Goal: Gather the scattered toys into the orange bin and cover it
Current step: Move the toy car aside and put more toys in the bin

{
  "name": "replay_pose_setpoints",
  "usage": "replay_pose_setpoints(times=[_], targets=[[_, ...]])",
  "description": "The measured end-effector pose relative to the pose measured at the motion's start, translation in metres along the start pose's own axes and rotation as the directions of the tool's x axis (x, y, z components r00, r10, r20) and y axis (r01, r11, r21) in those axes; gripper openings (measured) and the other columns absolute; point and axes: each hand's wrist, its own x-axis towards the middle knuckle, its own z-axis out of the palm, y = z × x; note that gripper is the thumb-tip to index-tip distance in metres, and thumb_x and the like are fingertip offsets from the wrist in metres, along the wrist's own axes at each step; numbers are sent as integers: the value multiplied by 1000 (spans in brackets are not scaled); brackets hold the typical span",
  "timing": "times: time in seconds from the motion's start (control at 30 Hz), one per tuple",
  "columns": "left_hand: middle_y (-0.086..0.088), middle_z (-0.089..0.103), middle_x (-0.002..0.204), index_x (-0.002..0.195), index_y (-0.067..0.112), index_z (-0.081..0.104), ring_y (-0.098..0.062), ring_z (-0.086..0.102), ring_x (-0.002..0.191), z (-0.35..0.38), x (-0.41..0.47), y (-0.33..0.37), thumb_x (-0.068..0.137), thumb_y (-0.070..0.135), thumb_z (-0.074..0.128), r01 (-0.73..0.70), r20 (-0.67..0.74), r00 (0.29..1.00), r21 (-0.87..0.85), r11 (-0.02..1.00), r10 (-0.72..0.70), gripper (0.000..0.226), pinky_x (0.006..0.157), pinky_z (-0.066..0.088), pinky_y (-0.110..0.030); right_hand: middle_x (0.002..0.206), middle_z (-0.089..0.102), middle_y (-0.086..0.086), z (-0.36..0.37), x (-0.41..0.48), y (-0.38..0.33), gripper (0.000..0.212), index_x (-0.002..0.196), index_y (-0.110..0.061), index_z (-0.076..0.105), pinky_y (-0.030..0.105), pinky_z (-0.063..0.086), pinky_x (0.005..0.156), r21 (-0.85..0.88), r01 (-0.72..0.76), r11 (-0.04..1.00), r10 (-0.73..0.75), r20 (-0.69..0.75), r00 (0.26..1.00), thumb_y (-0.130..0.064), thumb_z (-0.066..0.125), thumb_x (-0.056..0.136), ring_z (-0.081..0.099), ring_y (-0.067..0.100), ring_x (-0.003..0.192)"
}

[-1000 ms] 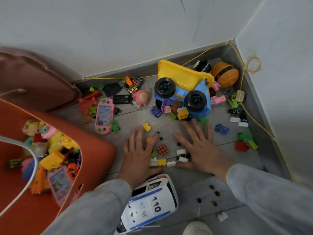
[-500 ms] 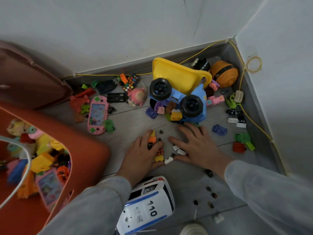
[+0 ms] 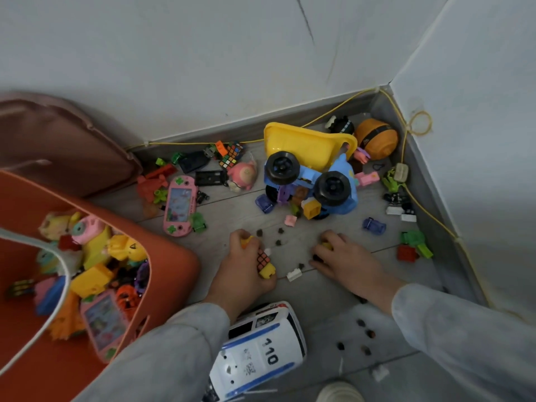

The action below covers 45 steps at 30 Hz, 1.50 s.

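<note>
The number 110 stands in dark digits on the roof of a white and blue toy police car (image 3: 261,352), just behind the wrist of the left hand (image 3: 243,271) gripping a small puzzle cube (image 3: 262,258). Smaller marks beside the digits are too blurred to read.

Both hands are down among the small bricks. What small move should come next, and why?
Probably swing the left hand over to the orange bin and drop its load: it grips a small puzzle cube and a yellow brick, and the open bin stands just beside it. The right hand, gripping a yellow piece, could follow.
</note>
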Motion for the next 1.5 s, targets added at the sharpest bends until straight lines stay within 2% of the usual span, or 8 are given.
replay_pose_setpoints(times=[0.1, 0.27, 0.4, 0.6, 0.87, 1.07, 1.23, 1.5], targets=[[7, 30, 123, 110, 30, 47, -15, 54, 95, -12, -2, 9, 67, 43, 78, 65, 4, 998, -86, 994, -65, 54, 85, 53, -33, 103, 50, 8, -2, 0, -2, 23, 91, -15, 65, 38, 55, 59, 117, -47, 992, 39, 71, 997, -38, 60, 88, 59, 28, 70], [4, 60, 85, 101, 30, 40, -9, 59, 71, -42, -12, 21, 70, 31, 77, 31, -10, 999, -187, 982, -33, 48, 54, 44, -24, 103, 52, 8, -27, -3, -15, 21, 99, -10, 70, 31, 46, 65, 199, -184, 962, 176, 57, 983, -29, 68, 89, 62, 31, 73], [5, 63, 76, 96, 30, 40, -9, 61, 66, -66, -25, 34, 69, 30, 74, 10, -44, 999, -189, 982, -19, 44, 55, 53, -33, 98, 56, 9, -50, 0, -30, 21, 95, -10, 73, 25, 40, 66, 183, -156, 971, 158, 4, 987, -29, 66, 88, 62, 28, 75], [8, 60, 74, 99, 34, 39, 0, 58, 64, -129, -52, 56, 70, 34, 75, -126, -188, 978, -190, 974, 90, 46, 52, 42, -14, 99, 57, 4, -115, 23, -71, 14, 90, -13, 73, 32, 52, 72, 198, -38, 979, 72, -171, 983, -26, 70, 87, 62, 22, 85], [13, 55, 101, 111, 33, 51, -5, 51, 91, -230, -83, 23, 71, 32, 74, -240, -485, 856, -67, 968, 179, 46, 79, 35, -14, 95, 56, -5, -226, 86, -171, 13, 96, -21, 72, 27, 43, 75, 187, 152, 970, -96, -281, 955, -28, 65, 88, 58, 14, 89], [5, 46, 114, 118, 34, 47, -16, 52, 99, -286, -114, -56, 74, 23, 71, -25, -440, 898, -6, 1000, 19, 51, 83, 47, -30, 103, 60, 1, -245, 115, -273, 16, 99, -18, 71, 33, 46, 85, 195, 343, 919, -327, -112, 939, -24, 62, 87, 57, 12, 97], [1, 36, 126, 132, 32, 43, -17, 52, 97, -298, -137, -114, 77, 20, 72, 156, -312, 936, -47, 987, -163, 63, 82, 49, -26, 117, 58, -3, -221, 125, -317, 27, 114, -25, 67, 36, 47, 96, 191, 431, 882, -436, -19, 900, -22, 60, 88, 55, 14, 111], [6, 42, 133, 128, 30, 55, -17, 54, 119, -284, -143, -144, 83, 24, 67, 91, -311, 945, -35, 995, -97, 48, 99, 44, -24, 136, 50, -12, -202, 136, -323, 38, 131, -30, 58, 25, 34, 111, 223, 396, 891, -399, -34, 916, -23, 53, 94, 43, 4, 127]])
